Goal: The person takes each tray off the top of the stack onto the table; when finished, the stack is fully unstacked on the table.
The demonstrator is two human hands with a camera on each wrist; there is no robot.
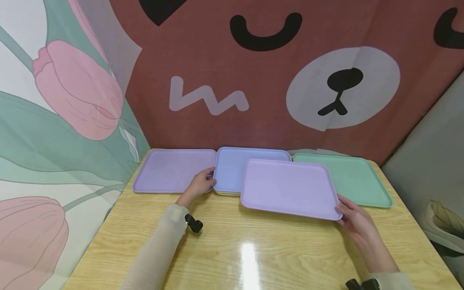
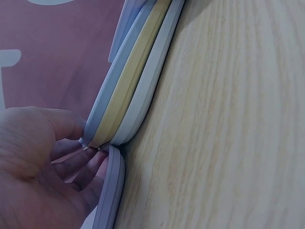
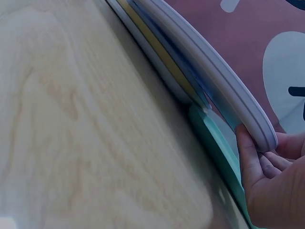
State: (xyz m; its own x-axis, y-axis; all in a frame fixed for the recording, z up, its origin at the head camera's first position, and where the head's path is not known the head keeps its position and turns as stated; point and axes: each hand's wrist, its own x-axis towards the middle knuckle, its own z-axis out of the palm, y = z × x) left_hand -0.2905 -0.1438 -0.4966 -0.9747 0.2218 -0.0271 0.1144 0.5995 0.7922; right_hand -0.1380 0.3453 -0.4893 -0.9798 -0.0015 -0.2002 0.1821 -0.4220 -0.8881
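My right hand (image 1: 357, 221) grips a light purple tray (image 1: 290, 187) by its near right corner. That tray hangs tilted above the table, overlapping a stack topped by a blue tray (image 1: 228, 169). Under the blue one, the left wrist view shows the edges of a yellow tray (image 2: 127, 78) and a white tray (image 2: 147, 88). At the stack's left end, my left hand (image 1: 200, 184) pinches the blue tray's edge, thumb on the rim and fingers curled beneath. Those fingers also reach over the rim of another purple tray (image 1: 174, 171) lying to the left.
A green tray (image 1: 366, 183) lies at the right, partly behind the raised tray. All stand on a wood-grain table (image 1: 282, 253). Behind its far edge is a wall cloth (image 1: 203, 133) with a bear print. A pale object (image 1: 444, 221) sits beyond the table's right edge.
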